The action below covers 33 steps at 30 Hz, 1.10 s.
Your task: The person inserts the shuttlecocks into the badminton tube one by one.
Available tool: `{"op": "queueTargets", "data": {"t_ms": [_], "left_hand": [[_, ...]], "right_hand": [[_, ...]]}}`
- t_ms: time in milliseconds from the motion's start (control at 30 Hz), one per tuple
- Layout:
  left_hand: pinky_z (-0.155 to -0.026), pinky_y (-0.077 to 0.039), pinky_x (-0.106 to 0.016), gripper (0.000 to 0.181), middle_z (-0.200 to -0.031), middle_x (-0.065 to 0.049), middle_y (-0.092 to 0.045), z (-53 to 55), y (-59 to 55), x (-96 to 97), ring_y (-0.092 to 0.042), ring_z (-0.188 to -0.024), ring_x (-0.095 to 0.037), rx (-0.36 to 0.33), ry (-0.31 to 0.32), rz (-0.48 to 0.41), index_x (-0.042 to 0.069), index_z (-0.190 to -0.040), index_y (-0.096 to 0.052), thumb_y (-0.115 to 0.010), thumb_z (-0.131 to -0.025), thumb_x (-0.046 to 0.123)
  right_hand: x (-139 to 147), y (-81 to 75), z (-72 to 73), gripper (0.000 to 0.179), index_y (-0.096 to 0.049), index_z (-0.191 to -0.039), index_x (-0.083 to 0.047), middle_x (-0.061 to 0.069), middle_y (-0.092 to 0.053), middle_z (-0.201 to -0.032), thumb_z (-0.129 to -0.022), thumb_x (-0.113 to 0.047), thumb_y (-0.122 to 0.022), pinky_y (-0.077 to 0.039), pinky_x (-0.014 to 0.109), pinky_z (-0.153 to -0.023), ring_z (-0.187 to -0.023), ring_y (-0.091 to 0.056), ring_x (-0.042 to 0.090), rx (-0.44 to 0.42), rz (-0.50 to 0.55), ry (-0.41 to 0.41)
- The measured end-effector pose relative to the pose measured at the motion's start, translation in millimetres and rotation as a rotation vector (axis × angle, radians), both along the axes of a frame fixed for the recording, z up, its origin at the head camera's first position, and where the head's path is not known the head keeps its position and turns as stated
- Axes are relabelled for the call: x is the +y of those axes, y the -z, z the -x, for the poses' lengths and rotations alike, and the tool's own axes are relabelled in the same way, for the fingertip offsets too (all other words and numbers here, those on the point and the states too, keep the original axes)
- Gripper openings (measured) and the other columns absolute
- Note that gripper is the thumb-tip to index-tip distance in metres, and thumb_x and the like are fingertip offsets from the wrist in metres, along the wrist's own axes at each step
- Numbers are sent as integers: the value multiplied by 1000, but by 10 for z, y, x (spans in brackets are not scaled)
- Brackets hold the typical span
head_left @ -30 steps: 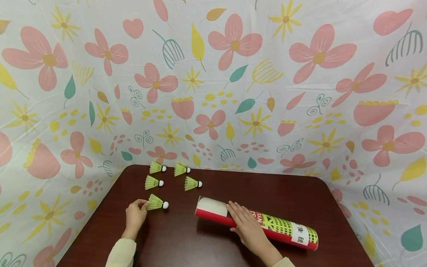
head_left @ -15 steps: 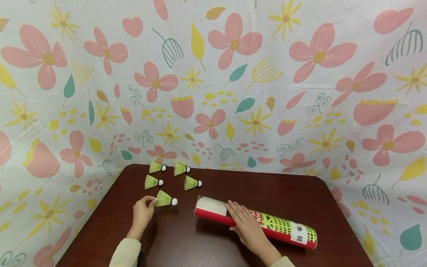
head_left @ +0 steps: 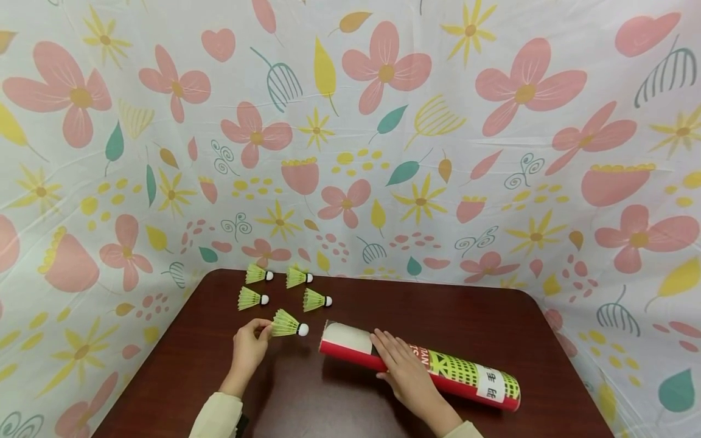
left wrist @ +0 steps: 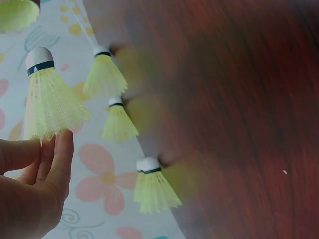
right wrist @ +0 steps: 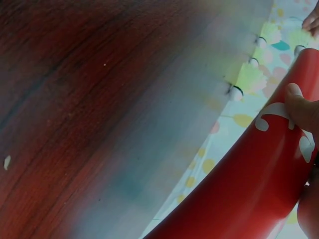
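Note:
My left hand [head_left: 249, 351] pinches a yellow-green shuttlecock [head_left: 286, 323] by the edge of its skirt, thumb against fingers. Its white cork, banded in dark green, points right toward the near end of a red shuttlecock tube [head_left: 471, 376], a short gap away. In the left wrist view the held shuttlecock [left wrist: 55, 102] stands cork up above the fingertips. My right hand [head_left: 408, 378] grips the tube around its middle, fingers across the top. The thumb lies on the red side of the tube [right wrist: 234, 174] in the right wrist view. The tube lies slanted, its left end farther from me.
Several other shuttlecocks lie at the back left of the dark wooden table [head_left: 306, 395], among them a front right one [head_left: 314, 300] and a front left one [head_left: 251, 298], corks pointing right. A flower-patterned curtain [head_left: 350, 152] hangs behind the table's back edge.
My left hand has carried the shuttlecock right and slightly away from me, closer to the tube's left end. The right hand and the tube have stayed nearly still.

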<state>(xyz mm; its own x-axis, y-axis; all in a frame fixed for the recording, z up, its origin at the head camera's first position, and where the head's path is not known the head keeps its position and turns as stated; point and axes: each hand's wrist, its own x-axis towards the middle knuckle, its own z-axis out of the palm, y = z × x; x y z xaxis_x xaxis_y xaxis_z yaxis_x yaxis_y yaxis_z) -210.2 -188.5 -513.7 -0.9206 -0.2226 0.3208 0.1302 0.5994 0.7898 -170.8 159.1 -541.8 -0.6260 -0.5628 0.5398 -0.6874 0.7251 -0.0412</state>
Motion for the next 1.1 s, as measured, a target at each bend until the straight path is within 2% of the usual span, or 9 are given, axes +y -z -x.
{"op": "queueTargets", "data": {"t_ms": [67,167,300,433,633,733,833,933,1100], "left_hand": [[-56,-47,-26,4,-77,-12,-70,-13,-17,39,-68,-71,-25,6,9,-8,-1,-90,-70,-68,-88,2],[-56,-48,-25,4,-78,-12,-70,-34,-35,98,-69,-72,-25,8,31,-27,-1,-90,-70,-68,-88,1],[-55,-48,-24,3,-80,-13,-71,-59,-43,177,-69,-73,-25,3,62,-55,0,-90,-70,-67,-88,-1],[-55,-49,-24,4,-80,-12,-71,-73,-42,256,-70,-72,-24,21,86,-63,-2,-90,-70,-68,-86,-2],[-54,-49,-23,4,-77,-10,-70,-78,-33,371,-69,-69,-22,51,116,-76,-3,-88,-69,-70,-85,-1],[-54,-48,-23,2,-76,-8,-70,-83,-22,421,-67,-67,-19,52,129,-72,-1,-86,-69,-70,-85,-2],[-54,-48,-22,1,-75,-7,-70,-93,-19,457,-66,-67,-16,46,135,-69,-1,-86,-69,-70,-85,-1],[-55,-48,-22,6,-76,-7,-69,-102,-20,470,-66,-68,-16,42,151,-66,-4,-87,-68,-70,-86,1],[-56,-48,-22,2,-77,-7,-70,-102,-9,479,-66,-69,-16,40,168,-81,-1,-87,-70,-70,-85,-2]], "right_hand": [[-3,-6,-3,67,-36,-148,-5,10,-38,-151,-99,-48,-22,-6,26,-116,-135,-40,26,1,-4,1],[-12,-18,-4,64,-36,-148,-5,11,-39,-150,-97,-39,-53,-7,26,-116,-134,-41,27,5,-3,3],[-35,-34,-8,85,-38,-147,-4,13,-42,-148,-75,-20,-81,-5,25,-116,-133,-43,28,6,6,-1],[-49,-48,-17,85,-39,-146,-5,13,-44,-146,-75,-20,-83,-7,25,-116,-133,-44,27,10,0,11],[-56,-56,-17,80,-38,-147,-7,10,-41,-149,-81,-26,-78,-28,35,-111,-133,-43,25,6,-12,22],[-55,-52,-13,64,-37,-148,-6,9,-39,-150,-96,-39,-55,-29,36,-111,-133,-43,26,8,-17,12],[-52,-52,-12,64,-36,-148,-6,10,-38,-151,-98,-46,-30,-21,32,-114,-133,-43,27,12,-17,3],[-56,-58,-11,64,-36,-148,-5,10,-39,-151,-97,-40,-52,-15,29,-115,-133,-43,27,13,-15,1],[-70,-64,-12,86,-38,-147,-5,11,-42,-148,-75,-22,-82,-21,32,-114,-132,-44,27,26,-28,16]]}}
